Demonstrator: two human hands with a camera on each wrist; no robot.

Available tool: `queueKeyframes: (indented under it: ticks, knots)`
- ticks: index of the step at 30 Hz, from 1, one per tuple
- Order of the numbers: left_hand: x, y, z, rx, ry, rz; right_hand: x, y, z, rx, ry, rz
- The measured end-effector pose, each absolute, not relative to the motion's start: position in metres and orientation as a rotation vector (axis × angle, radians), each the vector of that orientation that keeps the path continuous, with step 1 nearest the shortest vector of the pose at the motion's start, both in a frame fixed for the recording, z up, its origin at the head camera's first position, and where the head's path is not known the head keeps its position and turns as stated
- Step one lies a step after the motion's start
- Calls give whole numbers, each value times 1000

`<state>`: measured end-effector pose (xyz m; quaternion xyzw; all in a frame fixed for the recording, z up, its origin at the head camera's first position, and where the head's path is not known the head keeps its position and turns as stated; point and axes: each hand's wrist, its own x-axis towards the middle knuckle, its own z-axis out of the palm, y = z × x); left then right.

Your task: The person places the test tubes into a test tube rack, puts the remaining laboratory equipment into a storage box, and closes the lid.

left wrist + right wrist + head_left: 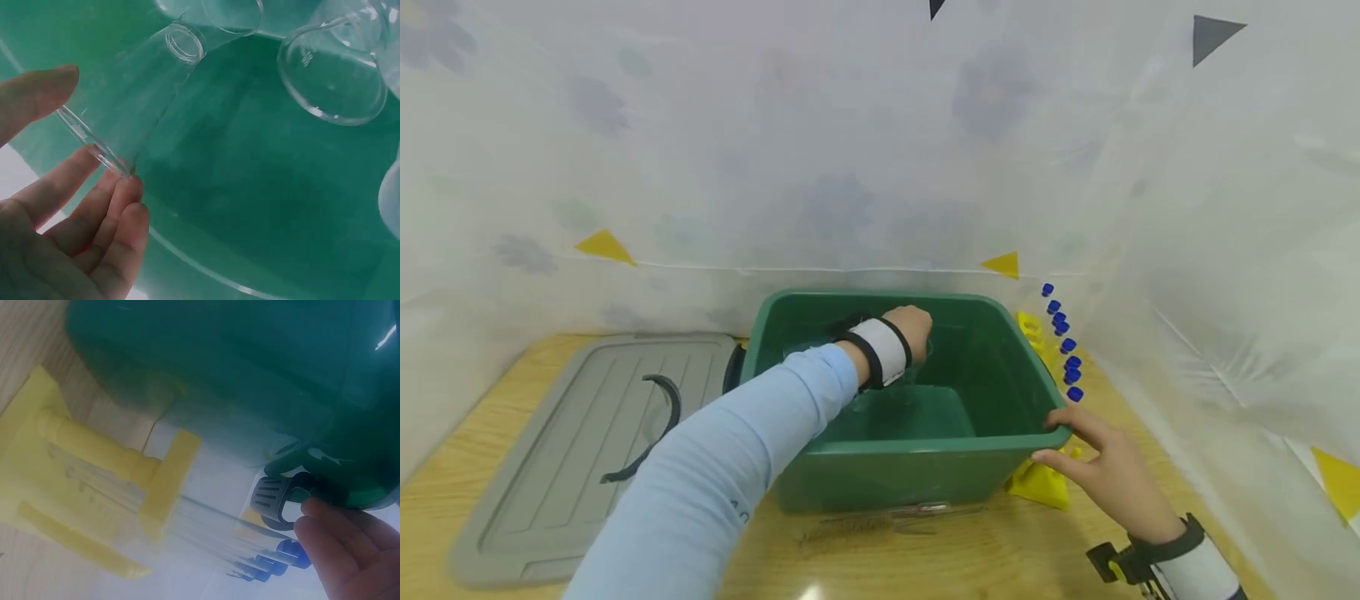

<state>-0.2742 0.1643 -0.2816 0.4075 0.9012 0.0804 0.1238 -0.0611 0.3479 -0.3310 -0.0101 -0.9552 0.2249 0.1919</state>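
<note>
Flask point(134, 94) held by left grip point(913, 327), arm point(737, 450) slanting into green bin point(880, 483); right grip point(1107, 471) pinches the bin's rim point(1045, 437).

Head view: the left hand point(913, 329) has its fingertips hidden; the sleeve point(730, 458) is cut off by the bottom edge. At right, the bin point(895, 479) partly hides the rack point(1041, 485). Thin items point(857, 525), lower centre, are too blurred to identify. Left wrist view: that hand partly covers the base of the flask point(125, 94); other glassware point(390, 200) is cut off, right edge.
</note>
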Motion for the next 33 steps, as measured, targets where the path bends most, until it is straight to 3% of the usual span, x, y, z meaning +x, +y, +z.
queueKeyframes:
  ticks: [22,33]
  knots:
    - [-261,154,-284,1123,2600,332,-42,351,-318,-63,-2685,678]
    - [-264,153,-299,1138,2752,75,-48,344,-322,-15,-2683,646]
